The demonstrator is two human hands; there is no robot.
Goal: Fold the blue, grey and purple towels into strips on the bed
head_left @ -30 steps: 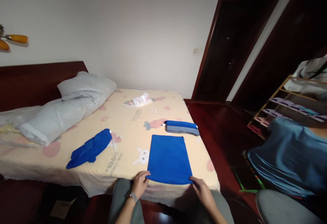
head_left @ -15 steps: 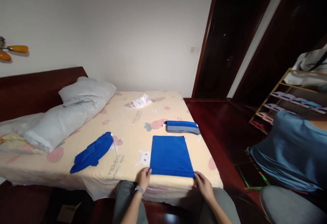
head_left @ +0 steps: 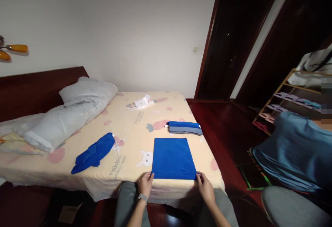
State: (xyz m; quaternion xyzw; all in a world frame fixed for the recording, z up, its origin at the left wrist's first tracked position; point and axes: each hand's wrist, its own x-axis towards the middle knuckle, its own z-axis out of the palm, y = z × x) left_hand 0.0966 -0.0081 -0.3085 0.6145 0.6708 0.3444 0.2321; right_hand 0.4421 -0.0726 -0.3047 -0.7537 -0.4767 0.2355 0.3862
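A blue cloth point(head_left: 172, 158) lies spread flat in a near-square at the front edge of the bed. My left hand point(head_left: 145, 184) pinches its near left corner. At the near right corner, my right hand point(head_left: 205, 187) has finger and thumb closed on the edge. Just beyond it lie a folded blue cloth point(head_left: 184, 124) and a folded grey cloth point(head_left: 184, 130), side by side in narrow strips. Off to the left rests a crumpled blue cloth point(head_left: 94, 152).
The bed point(head_left: 129, 133) has a patterned cream sheet, with a grey quilt point(head_left: 77, 109) bunched along the headboard point(head_left: 46, 85). A white plastic bag point(head_left: 143, 101) sits toward the far side. On the right stand a shoe rack point(head_left: 280, 99) and something draped in blue fabric point(head_left: 290, 154).
The near edge of the spread blue cloth now lies smoother, without the fold line seen before. My hands stay at its two near corners, with only a slight shift.
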